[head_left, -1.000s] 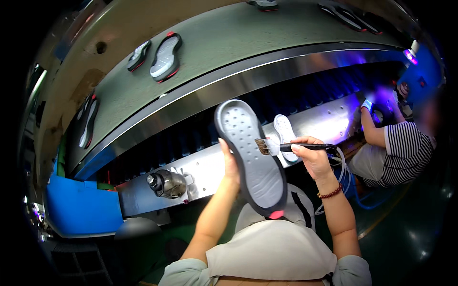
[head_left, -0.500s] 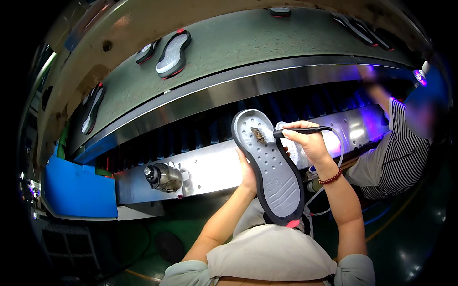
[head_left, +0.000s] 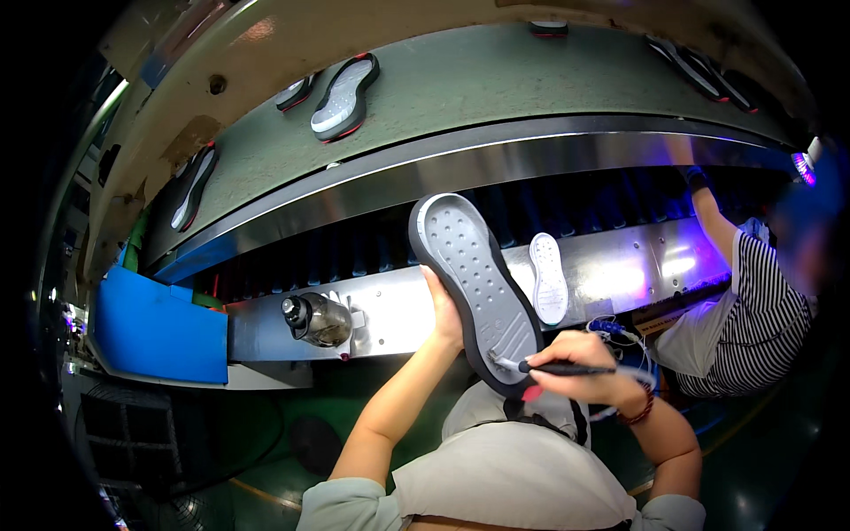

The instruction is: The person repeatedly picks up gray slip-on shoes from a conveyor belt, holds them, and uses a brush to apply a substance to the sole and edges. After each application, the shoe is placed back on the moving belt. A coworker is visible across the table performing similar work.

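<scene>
My left hand (head_left: 445,310) grips a large grey shoe sole (head_left: 478,274) by its left edge, fingers behind it. The sole has a black rim, a dimpled upper part and ridges near its lower end, and it is tilted up in front of me. In my right hand (head_left: 589,361) is a brush (head_left: 556,366) with a black handle and a pale tip. The tip meets the sole's inner face near the lower end, beside a pink-red tab (head_left: 532,393). A pale tube runs from the handle's back end past my wrist.
A white sole-shaped piece (head_left: 549,281) and a dark bottle (head_left: 317,319) stand on the metal ledge (head_left: 398,310). Beyond runs a green conveyor belt (head_left: 478,80) carrying several soles (head_left: 345,99). At right, a co-worker in a striped top (head_left: 753,327) reaches toward the belt.
My right hand has brought the brush down from the sole's upper end to its lower end. A brown patch near the top no longer shows. The white piece behind is now uncovered.
</scene>
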Motion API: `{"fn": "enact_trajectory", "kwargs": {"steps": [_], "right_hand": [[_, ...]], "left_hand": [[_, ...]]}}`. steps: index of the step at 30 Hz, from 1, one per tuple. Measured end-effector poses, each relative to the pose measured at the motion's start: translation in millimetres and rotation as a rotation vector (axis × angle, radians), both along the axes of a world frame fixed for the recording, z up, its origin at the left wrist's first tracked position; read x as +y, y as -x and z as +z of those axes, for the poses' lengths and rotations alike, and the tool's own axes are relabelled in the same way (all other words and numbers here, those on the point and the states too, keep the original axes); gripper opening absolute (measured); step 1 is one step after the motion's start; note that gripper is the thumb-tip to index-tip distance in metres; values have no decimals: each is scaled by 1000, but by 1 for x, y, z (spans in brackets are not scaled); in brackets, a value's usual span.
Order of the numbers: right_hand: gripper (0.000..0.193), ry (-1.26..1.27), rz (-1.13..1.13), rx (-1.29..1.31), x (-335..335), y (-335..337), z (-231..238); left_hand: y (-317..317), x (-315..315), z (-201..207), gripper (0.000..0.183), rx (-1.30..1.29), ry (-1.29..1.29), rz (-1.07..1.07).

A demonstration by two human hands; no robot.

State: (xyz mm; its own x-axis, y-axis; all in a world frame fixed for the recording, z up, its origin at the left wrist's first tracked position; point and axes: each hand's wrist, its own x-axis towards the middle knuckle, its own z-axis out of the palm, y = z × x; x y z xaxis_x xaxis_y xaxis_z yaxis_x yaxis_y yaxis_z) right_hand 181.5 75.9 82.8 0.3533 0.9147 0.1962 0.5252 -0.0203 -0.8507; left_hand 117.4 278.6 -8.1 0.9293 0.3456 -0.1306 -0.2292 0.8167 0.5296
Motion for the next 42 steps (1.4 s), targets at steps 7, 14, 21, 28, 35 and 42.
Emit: {"fn": "enact_trajectory", "kwargs": {"steps": [7,14,21,28,35,42], "right_hand": [[14,-197,-221,417,40,-56,45],[15,-163,43,437,17,-42,31],[14,-134,-63,331,10,-30,38],[14,-139,-148,510,2,-34,33],[15,-129,-110,596,-2,-40,38],[15,-138,43,684,-14,-49,31]], "left_hand": [[-10,-45,50,87,-222,33,-253],[-7,-43,59,88,-84,17,-144],[-6,-37,57,94,38,-143,11],[-19,-35,76,97,-235,-43,23],[-33,-18,88,96,-313,-74,96],[-42,5,84,92,-468,-175,36]]}}
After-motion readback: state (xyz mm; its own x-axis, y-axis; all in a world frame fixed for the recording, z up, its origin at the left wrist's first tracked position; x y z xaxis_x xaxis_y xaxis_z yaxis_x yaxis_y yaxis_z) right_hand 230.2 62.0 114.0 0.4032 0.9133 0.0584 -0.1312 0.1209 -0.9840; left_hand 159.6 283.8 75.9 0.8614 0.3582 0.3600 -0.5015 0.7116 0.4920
